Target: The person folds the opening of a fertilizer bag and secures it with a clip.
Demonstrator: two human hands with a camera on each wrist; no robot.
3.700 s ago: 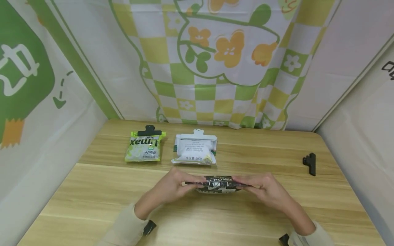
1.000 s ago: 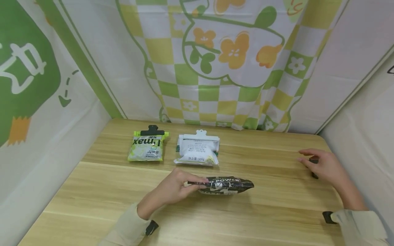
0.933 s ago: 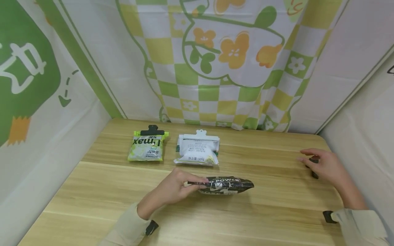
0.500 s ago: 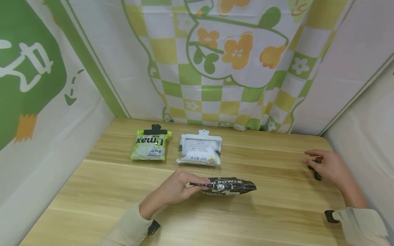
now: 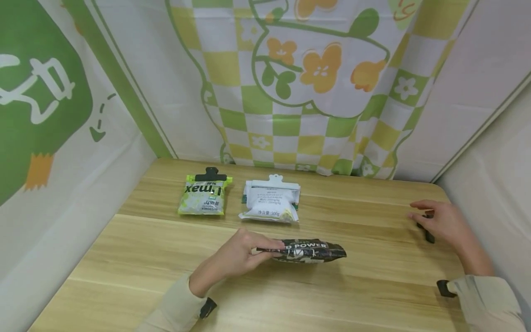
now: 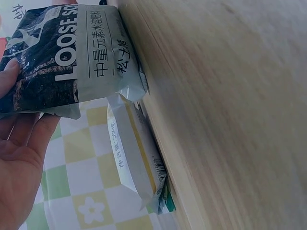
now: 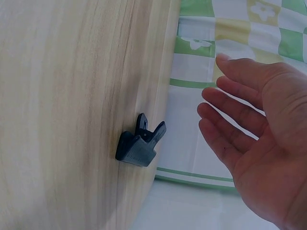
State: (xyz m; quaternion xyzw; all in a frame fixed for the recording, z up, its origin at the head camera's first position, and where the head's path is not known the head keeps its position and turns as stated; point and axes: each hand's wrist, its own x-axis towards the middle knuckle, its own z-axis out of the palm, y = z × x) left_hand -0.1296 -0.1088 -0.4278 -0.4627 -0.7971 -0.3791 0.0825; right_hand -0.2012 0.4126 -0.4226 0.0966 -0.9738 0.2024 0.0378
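My left hand (image 5: 238, 254) pinches the top left corner of a dark printed bag (image 5: 307, 251), which stands upright on its base in the middle of the table. In the left wrist view the bag (image 6: 62, 57) shows its dark upper part and pale lower part, with the thumb on one face and fingers behind. My right hand (image 5: 441, 226) hovers by a black bag clip (image 5: 429, 235) on the table's right side, partly hidden beneath it. From the right wrist, the clip (image 7: 137, 146) sits apart from the relaxed, slightly bent fingers, which hold nothing.
At the back of the wooden table (image 5: 365, 295) lie a green-yellow bag (image 5: 203, 198) with a black clip (image 5: 210, 174) on top and a white bag (image 5: 269, 205) with a white clip (image 5: 274, 182). A checkered curtain (image 5: 286, 124) hangs behind, with fabric walls at both sides.
My right hand has let go of the dark bag and moved right to the black clip, where it has hovered for about a second. My left hand keeps its pinch. The view has shifted slightly.
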